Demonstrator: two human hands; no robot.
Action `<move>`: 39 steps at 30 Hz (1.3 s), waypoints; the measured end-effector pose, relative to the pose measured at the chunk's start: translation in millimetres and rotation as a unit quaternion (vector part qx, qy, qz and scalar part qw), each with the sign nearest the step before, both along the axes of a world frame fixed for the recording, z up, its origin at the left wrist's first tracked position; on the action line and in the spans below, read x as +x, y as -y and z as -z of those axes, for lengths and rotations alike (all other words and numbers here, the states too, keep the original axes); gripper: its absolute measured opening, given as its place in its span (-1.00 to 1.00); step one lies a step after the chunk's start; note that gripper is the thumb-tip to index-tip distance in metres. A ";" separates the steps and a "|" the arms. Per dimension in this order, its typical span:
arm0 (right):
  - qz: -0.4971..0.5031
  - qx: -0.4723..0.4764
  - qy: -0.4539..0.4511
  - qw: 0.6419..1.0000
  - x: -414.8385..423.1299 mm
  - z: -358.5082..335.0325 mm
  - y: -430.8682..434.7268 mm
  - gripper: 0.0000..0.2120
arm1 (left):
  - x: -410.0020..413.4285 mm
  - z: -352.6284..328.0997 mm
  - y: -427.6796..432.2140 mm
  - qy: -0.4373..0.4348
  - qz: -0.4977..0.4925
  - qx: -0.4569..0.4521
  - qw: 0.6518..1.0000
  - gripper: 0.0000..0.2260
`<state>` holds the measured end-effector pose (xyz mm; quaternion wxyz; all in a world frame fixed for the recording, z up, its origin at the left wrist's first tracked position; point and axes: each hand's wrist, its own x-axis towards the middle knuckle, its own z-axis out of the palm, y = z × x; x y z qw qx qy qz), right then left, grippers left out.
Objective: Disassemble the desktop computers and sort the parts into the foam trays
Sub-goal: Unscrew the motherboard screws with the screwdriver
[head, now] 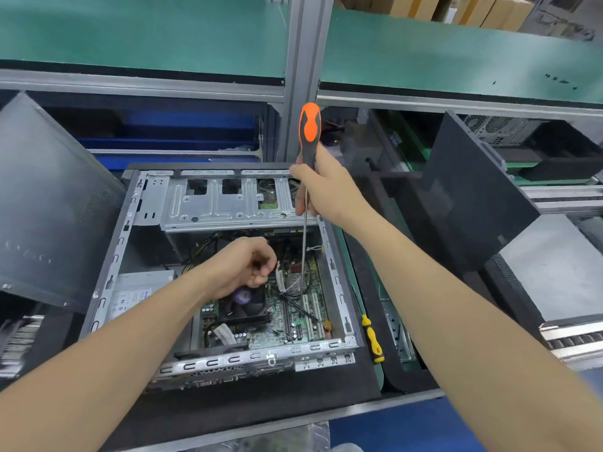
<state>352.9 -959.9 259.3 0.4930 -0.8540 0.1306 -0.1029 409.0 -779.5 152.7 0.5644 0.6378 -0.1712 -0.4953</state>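
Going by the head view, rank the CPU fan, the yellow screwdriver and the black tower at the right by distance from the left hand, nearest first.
1. CPU fan: just below the left hand, inside the open case.
2. Yellow screwdriver: lying outside the case, along its right side.
3. Black tower: farther off at the right.

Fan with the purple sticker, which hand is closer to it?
Left. The left hand is right at the fan's far edge, inside the case. The right hand is farther off, up by the metal drive cage, gripping the orange screwdriver.
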 end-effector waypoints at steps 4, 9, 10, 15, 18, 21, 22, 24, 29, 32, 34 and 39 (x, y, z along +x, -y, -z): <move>-0.007 0.083 -0.024 0.996 16.2 23.8 -12.2 -0.81 | 2.1 -0.4 -5.5 0.094 0.073 -0.032 0.992 -0.77; -0.060 0.062 0.001 0.996 28.1 52.5 -23.3 -0.66 | 1.2 0.1 -6.6 0.142 0.079 -0.044 0.986 -0.75; -0.071 0.056 0.008 0.996 28.9 57.1 -23.9 -0.68 | 1.6 0.7 -6.0 0.148 0.071 -0.039 0.986 -0.74; -0.095 0.050 0.006 0.994 28.2 75.8 -22.2 -0.68 | 6.3 5.6 -3.9 0.180 0.104 0.020 0.978 -0.73; -0.103 0.040 0.017 0.994 25.1 81.9 -21.4 -0.72 | 7.4 6.9 -1.1 0.193 0.139 0.041 0.971 -0.71; -0.111 0.029 0.029 0.993 22.6 85.2 -21.4 -0.73 | 8.6 9.6 0.7 0.184 0.158 0.038 0.969 -0.67; -0.114 0.021 0.031 0.993 22.2 86.4 -21.8 -0.74 | 9.0 10.9 1.0 0.186 0.165 0.039 0.968 -0.67; -0.120 0.008 0.029 0.992 21.3 88.4 -23.3 -0.74 | 9.2 13.0 1.2 0.193 0.180 0.037 0.964 -0.66; -0.123 0.042 0.032 0.991 17.9 87.0 -23.8 -0.76 | 9.4 13.1 0.4 0.189 0.191 0.023 0.963 -0.63; -0.122 0.050 0.037 0.991 17.1 86.3 -25.3 -0.77 | 9.9 12.2 -1.3 0.187 0.193 0.022 0.963 -0.62; -0.127 0.043 0.040 0.990 16.9 85.7 -26.5 -0.76 | 10.3 11.2 -1.7 0.192 0.200 0.024 0.961 -0.62; -0.128 0.063 0.038 0.989 14.7 82.0 -26.2 -0.78 | 11.6 11.8 -1.9 0.192 0.205 0.019 0.960 -0.63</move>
